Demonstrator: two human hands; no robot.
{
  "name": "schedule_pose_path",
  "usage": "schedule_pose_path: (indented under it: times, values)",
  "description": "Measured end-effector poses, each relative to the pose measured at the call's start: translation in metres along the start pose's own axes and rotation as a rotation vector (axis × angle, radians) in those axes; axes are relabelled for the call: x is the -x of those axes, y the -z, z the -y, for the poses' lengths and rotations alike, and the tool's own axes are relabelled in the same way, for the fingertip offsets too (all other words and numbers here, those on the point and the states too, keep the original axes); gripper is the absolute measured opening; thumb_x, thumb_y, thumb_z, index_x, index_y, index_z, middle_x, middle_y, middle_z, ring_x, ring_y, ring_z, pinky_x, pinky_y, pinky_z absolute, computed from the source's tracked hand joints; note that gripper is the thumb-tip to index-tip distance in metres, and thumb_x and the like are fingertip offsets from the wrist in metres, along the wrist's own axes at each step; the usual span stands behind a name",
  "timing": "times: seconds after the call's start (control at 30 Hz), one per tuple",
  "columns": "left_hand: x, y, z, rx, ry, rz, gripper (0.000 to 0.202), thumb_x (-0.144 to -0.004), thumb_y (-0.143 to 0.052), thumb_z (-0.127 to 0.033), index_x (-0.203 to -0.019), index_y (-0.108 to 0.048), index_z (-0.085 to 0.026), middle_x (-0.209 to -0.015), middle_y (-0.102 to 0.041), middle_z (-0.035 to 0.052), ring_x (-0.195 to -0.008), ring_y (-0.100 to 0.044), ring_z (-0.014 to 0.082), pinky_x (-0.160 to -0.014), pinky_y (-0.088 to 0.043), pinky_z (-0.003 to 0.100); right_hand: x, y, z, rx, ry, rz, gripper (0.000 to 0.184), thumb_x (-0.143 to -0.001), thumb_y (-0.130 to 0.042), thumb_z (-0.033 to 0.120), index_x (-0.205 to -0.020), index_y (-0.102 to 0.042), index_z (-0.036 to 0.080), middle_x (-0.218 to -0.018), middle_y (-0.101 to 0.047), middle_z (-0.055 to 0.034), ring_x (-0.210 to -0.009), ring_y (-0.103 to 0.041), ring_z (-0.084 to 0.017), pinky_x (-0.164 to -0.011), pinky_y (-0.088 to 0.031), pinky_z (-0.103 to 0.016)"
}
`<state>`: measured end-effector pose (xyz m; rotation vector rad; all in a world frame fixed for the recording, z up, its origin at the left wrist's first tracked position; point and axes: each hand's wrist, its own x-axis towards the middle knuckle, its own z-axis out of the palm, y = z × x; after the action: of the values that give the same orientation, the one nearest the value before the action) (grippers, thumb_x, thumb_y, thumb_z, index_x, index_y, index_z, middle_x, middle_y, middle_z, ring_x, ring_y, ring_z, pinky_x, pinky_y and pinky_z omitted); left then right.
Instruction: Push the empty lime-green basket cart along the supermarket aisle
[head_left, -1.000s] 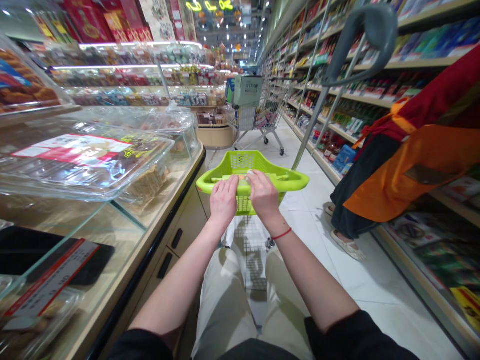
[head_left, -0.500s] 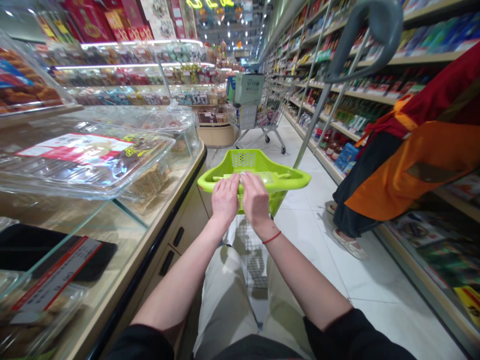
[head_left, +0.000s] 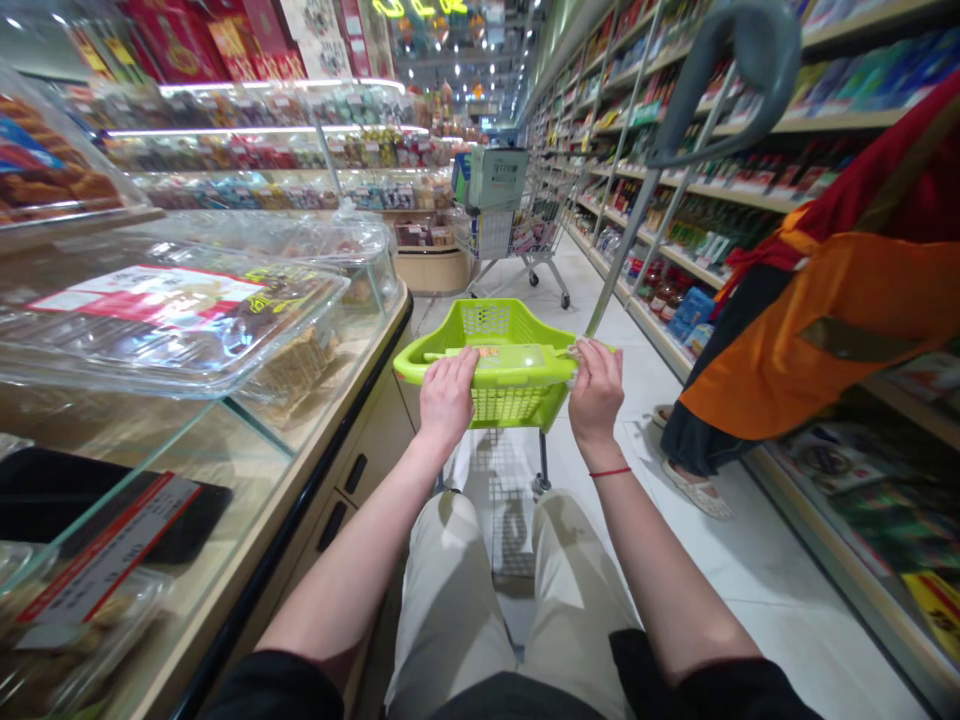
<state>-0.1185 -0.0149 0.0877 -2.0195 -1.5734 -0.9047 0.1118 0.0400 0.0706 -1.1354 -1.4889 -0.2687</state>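
Bright green perforated plastic cart basket point(head_left: 521, 377) touched by left hand point(head_left: 448, 400) and right hand point(head_left: 596, 392).
It is placed just off the right edge of the pale wooden display desk point(head_left: 384, 425), its long near rim stretched left to right, its narrower end pointed away. The left fingers are pressed together and curled over the rim; the right are bunched at its right end, and whether anything is pinched cannot be told.

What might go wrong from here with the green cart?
If pushed forward, the green cart could bump the metal cart standing ahead. Its left corner looks close to the counter and might scrape it. The person in the orange apron stands off to the right and could step into its way.
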Motion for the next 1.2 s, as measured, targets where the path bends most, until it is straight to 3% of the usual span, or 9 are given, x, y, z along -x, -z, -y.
schedule_pose_path:
  times: [0.07, 0.17, 0.33, 0.47, 0.63, 0.73, 0.87, 1.07, 1.2]
  values:
    - [0.001, -0.003, 0.0, -0.005, -0.002, -0.013, 0.063, -0.08, -0.047, -0.003, -0.141, -0.056, -0.016, -0.144, -0.063, 0.0109, -0.125, -0.063, 0.0261, -0.111, -0.043, 0.044, 0.004, -0.005, 0.01, -0.026, 0.001, 0.004, 0.041, -0.103, -0.035, 0.019, -0.123, -0.071, 0.018, -0.126, -0.073, -0.0133, -0.124, -0.065, -0.023, -0.122, -0.038, -0.055]
    - [0.002, -0.005, 0.001, -0.01, -0.005, -0.031, 0.065, -0.078, -0.049, -0.002, -0.142, -0.055, -0.015, -0.144, -0.064, 0.011, -0.125, -0.063, 0.0263, -0.111, -0.043, 0.044, 0.013, -0.019, 0.047, -0.053, 0.039, 0.079, 0.044, -0.103, -0.032, 0.015, -0.125, -0.071, 0.018, -0.13, -0.071, -0.0133, -0.129, -0.062, -0.023, -0.123, -0.036, -0.055]
    - [0.001, -0.003, 0.001, 0.002, 0.011, -0.045, 0.059, -0.081, -0.047, -0.004, -0.138, -0.058, -0.015, -0.14, -0.067, 0.012, -0.125, -0.063, 0.0247, -0.112, -0.042, 0.042, 0.022, -0.033, 0.1, -0.14, 0.263, 0.284, 0.045, -0.101, -0.035, 0.01, -0.13, -0.069, 0.017, -0.137, -0.068, -0.0139, -0.134, -0.058, -0.021, -0.125, -0.035, -0.047]
    - [0.001, -0.001, 0.004, -0.008, 0.002, -0.025, 0.06, -0.081, -0.047, -0.005, -0.139, -0.057, -0.016, -0.142, -0.065, 0.0113, -0.124, -0.064, 0.0259, -0.111, -0.043, 0.042, 0.019, -0.024, 0.078, -0.107, 0.313, 0.309, 0.047, -0.099, -0.036, 0.008, -0.132, -0.068, 0.02, -0.142, -0.065, -0.0124, -0.137, -0.056, -0.021, -0.126, -0.033, -0.048]
    - [0.0, 0.0, 0.007, -0.006, -0.011, -0.021, 0.06, -0.081, -0.047, -0.005, -0.14, -0.057, -0.015, -0.143, -0.064, 0.0109, -0.121, -0.064, 0.0269, -0.108, -0.044, 0.042, 0.009, -0.004, 0.009, -0.031, 0.103, 0.11, 0.045, -0.099, -0.036, 0.012, -0.127, -0.071, 0.021, -0.132, -0.07, -0.0133, -0.129, -0.062, -0.023, -0.123, -0.036, -0.056]
    - [0.0, -0.002, 0.006, 0.005, 0.001, -0.022, 0.06, -0.082, -0.047, -0.005, -0.14, -0.057, -0.016, -0.143, -0.064, 0.0108, -0.123, -0.063, 0.0268, -0.109, -0.043, 0.043, 0.008, 0.001, -0.007, -0.03, 0.034, 0.019, 0.041, -0.101, -0.037, 0.017, -0.125, -0.071, 0.018, -0.13, -0.07, -0.0153, -0.128, -0.062, -0.023, -0.121, -0.039, -0.054]
    - [0.0, -0.003, 0.005, 0.012, 0.014, -0.018, 0.061, -0.081, -0.048, -0.004, -0.141, -0.056, -0.017, -0.144, -0.064, 0.0107, -0.124, -0.062, 0.0268, -0.11, -0.042, 0.043, 0.016, -0.01, 0.022, -0.082, 0.022, 0.02, 0.045, -0.102, -0.033, 0.015, -0.126, -0.07, 0.017, -0.132, -0.069, -0.0156, -0.13, -0.061, -0.023, -0.122, -0.038, -0.054]
    - [0.001, -0.003, 0.004, 0.013, 0.029, -0.022, 0.053, -0.086, -0.046, -0.007, -0.137, -0.059, -0.015, -0.139, -0.067, 0.0136, -0.121, -0.064, 0.0265, -0.109, -0.043, 0.043, 0.028, -0.033, 0.096, -0.185, 0.267, 0.334, 0.045, -0.101, -0.038, 0.009, -0.133, -0.068, 0.02, -0.141, -0.065, -0.0129, -0.138, -0.055, -0.021, -0.126, -0.033, -0.048]
    - [0.001, 0.0, 0.005, 0.001, 0.011, -0.023, 0.055, -0.085, -0.046, -0.007, -0.137, -0.059, -0.016, -0.138, -0.068, 0.0114, -0.122, -0.064, 0.0256, -0.109, -0.043, 0.042, 0.028, -0.029, 0.086, -0.146, 0.359, 0.347, 0.045, -0.101, -0.039, 0.009, -0.134, -0.067, 0.02, -0.144, -0.063, -0.0131, -0.14, -0.054, -0.02, -0.126, -0.033, -0.048]
